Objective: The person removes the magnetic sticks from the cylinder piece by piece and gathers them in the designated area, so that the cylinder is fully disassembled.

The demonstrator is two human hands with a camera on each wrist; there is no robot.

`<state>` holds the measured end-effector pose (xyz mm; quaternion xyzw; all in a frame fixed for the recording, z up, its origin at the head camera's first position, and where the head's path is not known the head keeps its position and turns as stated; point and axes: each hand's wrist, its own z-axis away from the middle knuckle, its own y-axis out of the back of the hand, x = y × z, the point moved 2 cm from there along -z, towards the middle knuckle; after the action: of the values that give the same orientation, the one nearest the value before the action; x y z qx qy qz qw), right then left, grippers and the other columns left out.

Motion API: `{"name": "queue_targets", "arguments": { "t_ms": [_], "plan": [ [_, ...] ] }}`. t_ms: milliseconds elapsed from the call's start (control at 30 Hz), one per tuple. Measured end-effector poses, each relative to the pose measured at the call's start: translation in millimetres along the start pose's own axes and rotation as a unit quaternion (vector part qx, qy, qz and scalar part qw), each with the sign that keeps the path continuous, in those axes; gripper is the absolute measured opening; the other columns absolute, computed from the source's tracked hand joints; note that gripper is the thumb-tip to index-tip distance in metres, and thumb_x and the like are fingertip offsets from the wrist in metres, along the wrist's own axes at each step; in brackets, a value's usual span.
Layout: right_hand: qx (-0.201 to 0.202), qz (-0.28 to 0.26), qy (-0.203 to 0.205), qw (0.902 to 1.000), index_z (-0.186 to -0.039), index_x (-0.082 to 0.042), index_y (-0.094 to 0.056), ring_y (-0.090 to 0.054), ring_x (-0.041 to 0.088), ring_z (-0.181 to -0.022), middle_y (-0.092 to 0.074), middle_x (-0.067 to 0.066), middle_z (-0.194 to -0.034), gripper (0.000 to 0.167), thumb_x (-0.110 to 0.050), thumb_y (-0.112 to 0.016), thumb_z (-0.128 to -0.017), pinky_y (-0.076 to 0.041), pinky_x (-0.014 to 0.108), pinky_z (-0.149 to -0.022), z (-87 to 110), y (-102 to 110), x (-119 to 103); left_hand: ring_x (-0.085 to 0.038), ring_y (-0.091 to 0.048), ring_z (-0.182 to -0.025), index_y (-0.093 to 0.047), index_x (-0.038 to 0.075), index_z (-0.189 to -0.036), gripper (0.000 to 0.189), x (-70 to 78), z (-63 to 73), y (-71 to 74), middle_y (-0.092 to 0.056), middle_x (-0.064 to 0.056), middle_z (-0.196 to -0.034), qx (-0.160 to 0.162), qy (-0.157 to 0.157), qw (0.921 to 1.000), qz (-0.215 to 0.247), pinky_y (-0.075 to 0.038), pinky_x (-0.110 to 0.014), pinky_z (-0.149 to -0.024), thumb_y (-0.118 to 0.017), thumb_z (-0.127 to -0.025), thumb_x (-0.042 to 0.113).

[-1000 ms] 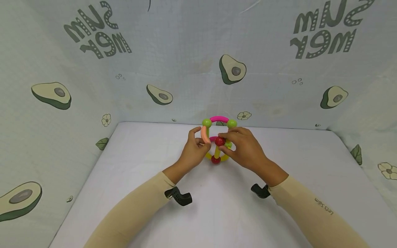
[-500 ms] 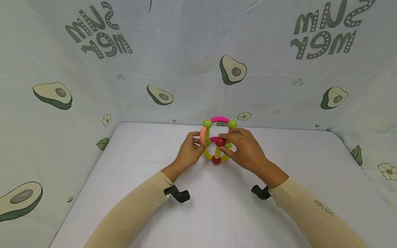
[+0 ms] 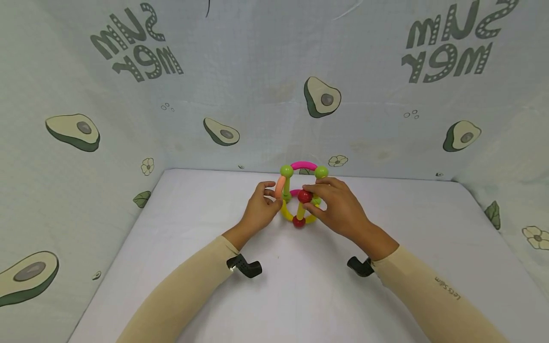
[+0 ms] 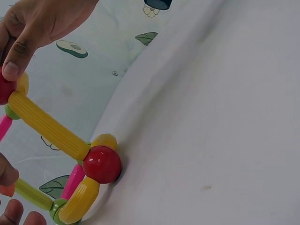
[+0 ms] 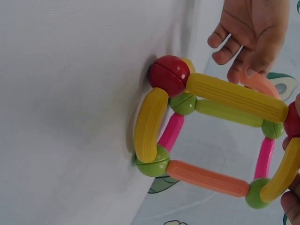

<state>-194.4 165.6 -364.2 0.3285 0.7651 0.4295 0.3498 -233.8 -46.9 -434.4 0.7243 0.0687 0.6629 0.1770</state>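
Orange arc [image 3: 279,187]: lower end swung left within last second, left hand [image 3: 259,209] pinching it. Right hand [image 3: 339,204] fingers hold upper red ball [image 3: 305,196]; frame [image 3: 301,211] toward table's [image 3: 300,290] far edge. Judgement: fit unsettled.

One toy frame [image 3: 301,211], two hands [image 3: 261,209]
Two red balls [image 5: 169,76], four green balls [image 5: 153,162]; one straight yellow rod [image 5: 236,96], one straight light-green rod [image 5: 228,113], one straight salmon rod [image 5: 208,178]; three curved yellow rods [image 5: 149,124], two curved pink rods [image 3: 304,165], one curved salmon rod [image 3: 280,187]; two beige sleeves [image 3: 184,290], two dark wrist devices [image 3: 245,266], one table [image 3: 283,295]
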Motion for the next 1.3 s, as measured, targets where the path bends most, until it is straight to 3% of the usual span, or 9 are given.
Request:
{"name": "queue_targets", "arguments": {
  "t_ms": [133, 233, 433, 567, 667, 767, 900, 1067, 1300],
  "plan": [
    [0.0, -0.006, -0.001, 1.0, -0.135, -0.007, -0.067, -0.049, 0.033, -0.132, -0.072, 0.008, -0.12, 0.058, -0.024, -0.088, -0.083, -0.043, 0.055, -0.106, 3.0, 0, 1, -0.02, -0.06, -0.089, -0.043, 0.007, -0.145, 0.059, -3.8, -0.3, 0.3, -0.06, -0.009, -0.12, -0.017, 0.017, 0.9997, -0.005, -0.055, -0.029, -0.071, -0.071, -0.094, 0.012],
    [0.007, -0.021, -0.022, 0.9995, -0.145, -0.005, -0.055, -0.045, 0.035, -0.135, -0.067, 0.011, -0.126, 0.074, -0.024, -0.089, -0.082, -0.045, 0.055, -0.105, 6.8, 1, 3, -0.021, -0.06, -0.095, -0.042, 0.007, -0.147, 0.063, -8.9, -0.9, 1.1, -0.061, -0.008, -0.124, -0.026, 0.031, 0.999, -0.02, -0.055, -0.031, -0.076, -0.073, -0.092, 0.012],
    [0.002, -0.076, -0.119, 0.9899, -0.162, -0.004, -0.009, -0.036, 0.04, -0.139, -0.045, 0.017, -0.147, 0.119, -0.024, -0.092, -0.079, -0.047, 0.059, -0.099, 19.0, 2, 12, -0.026, -0.058, -0.113, -0.044, 0.009, -0.148, 0.066, -17.7, -4.2, 5.5, -0.061, -0.008, -0.133, -0.045, 0.04, 0.9958, -0.069, -0.054, -0.039, -0.093, -0.076, -0.091, 0.014],
    [-0.027, -0.095, -0.183, 0.9782, -0.162, -0.004, 0.006, -0.039, 0.044, -0.133, -0.037, 0.019, -0.154, 0.13, -0.031, -0.091, -0.079, -0.051, 0.059, -0.093, 26.9, -4, 24, -0.027, -0.055, -0.122, -0.043, 0.012, -0.15, 0.069, -23.6, -9.0, 7.9, -0.059, -0.008, -0.138, -0.064, 0.036, 0.9925, -0.098, -0.05, -0.041, -0.101, -0.078, -0.09, 0.016],
    [-0.061, -0.105, -0.223, 0.9672, -0.161, 0.0, 0.004, -0.038, 0.047, -0.135, -0.037, 0.021, -0.154, 0.129, -0.039, -0.089, -0.081, -0.051, 0.06, -0.092, 30.1, -15, 34, -0.027, -0.053, -0.126, -0.041, 0.013, -0.152, 0.072, -26.8, -13.2, 8.3, -0.057, -0.009, -0.142, -0.078, 0.027, 0.99, -0.114, -0.047, -0.041, -0.105, -0.078, -0.091, 0.018],
    [-0.11, -0.115, -0.253, 0.9543, -0.161, 0.003, -0.008, -0.036, 0.048, -0.137, -0.041, 0.024, -0.151, 0.121, -0.046, -0.086, -0.082, -0.051, 0.062, -0.093, 31.3, -29, 42, -0.028, -0.05, -0.131, -0.038, 0.013, -0.154, 0.075, -27.9, -17.0, 8.1, -0.055, -0.01, -0.145, -0.092, 0.015, 0.9875, -0.127, -0.044, -0.042, -0.109, -0.078, -0.09, 0.02],
    [-0.169, -0.118, -0.258, 0.944, -0.156, 0.005, -0.027, -0.04, 0.047, -0.135, -0.047, 0.028, -0.147, 0.106, -0.048, -0.083, -0.084, -0.05, 0.061, -0.095, 30.9, -46, 46, -0.028, -0.046, -0.136, -0.037, 0.015, -0.155, 0.079, -28.6, -21.4, 7.1, -0.052, -0.008, -0.148, -0.108, 0.013, 0.9844, -0.138, -0.04, -0.046, -0.112, -0.079, -0.089, 0.024],
    [-0.19, -0.122, -0.249, 0.9417, -0.152, 0.006, -0.036, -0.041, 0.046, -0.135, -0.05, 0.028, -0.146, 0.098, -0.048, -0.083, -0.085, -0.049, 0.059, -0.098, 30.2, -59, 46, -0.028, -0.038, -0.143, -0.035, 0.015, -0.158, 0.084, -31.6, -28.1, 2.7, -0.047, -0.004, -0.154, -0.128, 0.012, 0.9789, -0.159, -0.035, -0.051, -0.114, -0.08, -0.088, 0.032],
    [-0.199, -0.117, -0.238, 0.9436, -0.15, 0.006, -0.041, -0.037, 0.047, -0.138, -0.05, 0.026, -0.146, 0.092, -0.047, -0.082, -0.086, -0.043, 0.059, -0.105, 27.1, -64, 40, -0.031, -0.033, -0.145, -0.035, 0.011, -0.159, 0.087, -29.7, -30.6, -1.1, -0.045, -0.009, -0.155, -0.14, 0.024, 0.9739, -0.177, -0.034, -0.056, -0.114, -0.079, -0.088, 0.034]
  ]
}}
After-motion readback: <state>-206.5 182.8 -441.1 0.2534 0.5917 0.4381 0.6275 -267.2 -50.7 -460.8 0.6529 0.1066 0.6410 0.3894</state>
